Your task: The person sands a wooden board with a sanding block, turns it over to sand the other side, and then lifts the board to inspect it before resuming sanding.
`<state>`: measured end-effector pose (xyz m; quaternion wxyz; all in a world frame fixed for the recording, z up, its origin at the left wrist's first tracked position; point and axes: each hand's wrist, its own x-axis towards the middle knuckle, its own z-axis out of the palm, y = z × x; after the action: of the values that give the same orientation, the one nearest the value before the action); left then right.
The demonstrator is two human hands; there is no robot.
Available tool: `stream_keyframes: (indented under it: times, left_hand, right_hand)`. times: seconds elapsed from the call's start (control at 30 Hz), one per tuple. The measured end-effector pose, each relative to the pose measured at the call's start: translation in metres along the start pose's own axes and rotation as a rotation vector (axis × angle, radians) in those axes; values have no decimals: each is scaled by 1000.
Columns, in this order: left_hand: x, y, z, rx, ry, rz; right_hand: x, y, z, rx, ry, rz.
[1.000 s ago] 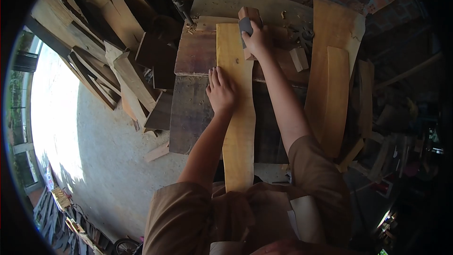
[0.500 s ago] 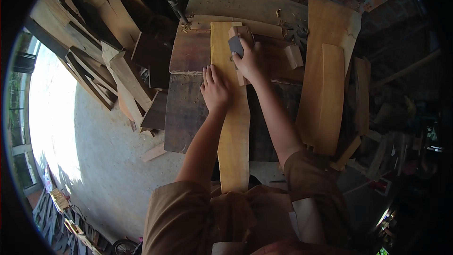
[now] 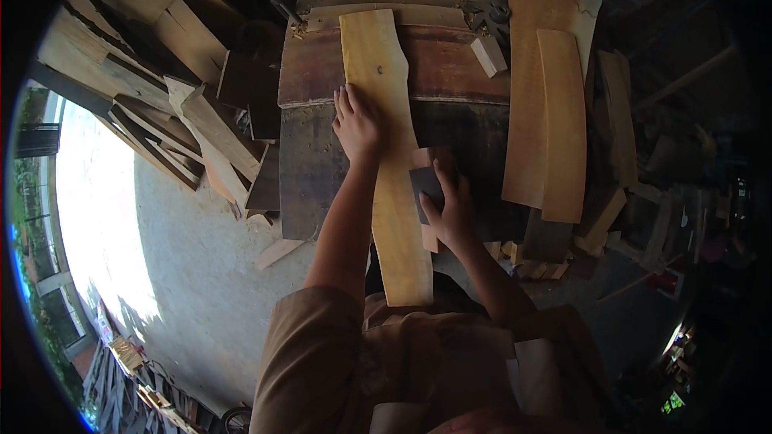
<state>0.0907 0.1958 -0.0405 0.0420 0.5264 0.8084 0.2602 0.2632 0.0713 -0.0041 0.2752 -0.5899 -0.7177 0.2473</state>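
Note:
A long yellowish board (image 3: 396, 217) with a wavy right edge lies lengthwise on the dark worktable, its near end reaching my body. My left hand (image 3: 359, 130) rests flat on the board's left side, fingers stretched forward and holding nothing. At the board's right edge, nearer my body, my right hand (image 3: 455, 210) is closed around a sanding block (image 3: 425, 193). The block looks like a wooden bar wrapped in a dark grey sheet, with bare wood showing at both ends. Its underside is hidden.
The worktable (image 3: 310, 169) has dark, worn planks. A small wood block (image 3: 488, 56) sits toward its back right, near a metal tool (image 3: 492, 20) and shavings. Wide boards (image 3: 527, 112) lie along the right. Scrap planks (image 3: 213, 124) lean at the left, above the concrete floor (image 3: 209, 273).
My right hand has drawn the sanding block from near the board's far end back toward my body along the right edge. My left hand stays on the board; the view has shifted slightly.

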Motion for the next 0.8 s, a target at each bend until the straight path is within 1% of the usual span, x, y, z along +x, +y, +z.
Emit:
stream_keyframes:
  times: [0.07, 0.13, 0.2, 0.23, 0.3, 0.37, 0.43, 0.5, 0.6, 0.63, 0.7, 0.8]
  left_hand:
    - [1, 3, -2, 0, -10, 2]
    - [-1, 3, -2, -2, -18, 6]
    - [-1, 3, -1, 14, 13, 0]
    - [-1, 3, -1, 14, 17, 4]
    - [-2, 4, -4, 2, -9, 10]
    - [-1, 7, -7, -3, -35, -8]
    - [0, 6, -3, 0, -39, -8]
    - [4, 5, 0, 8, -44, -12]
    - [-2, 1, -3, 19, -82, -15]
    - [-3, 2, -4, 25, -95, -25]
    - [1, 6, -3, 20, -105, -16]
    - [1, 4, -3, 38, -100, 6]
  right_hand:
    - [31, -10, -2, 46, -91, 136]
    - [72, -12, 0, 71, -119, 207]
    - [108, -15, 4, 27, -141, 252]
    - [103, -14, 4, 33, -129, 267]
    - [90, -13, 1, 107, -96, 207]
    - [49, -6, -3, 17, -81, 56]
    - [-3, -13, -15, 34, -172, 188]
    - [-64, -8, -12, -9, -130, 136]
    - [-96, -20, -12, -77, -134, 165]
    - [-88, -22, -12, -52, -126, 201]
    - [-56, -20, -3, -61, -53, 195]
    - [8, -17, 5, -20, 15, 216]
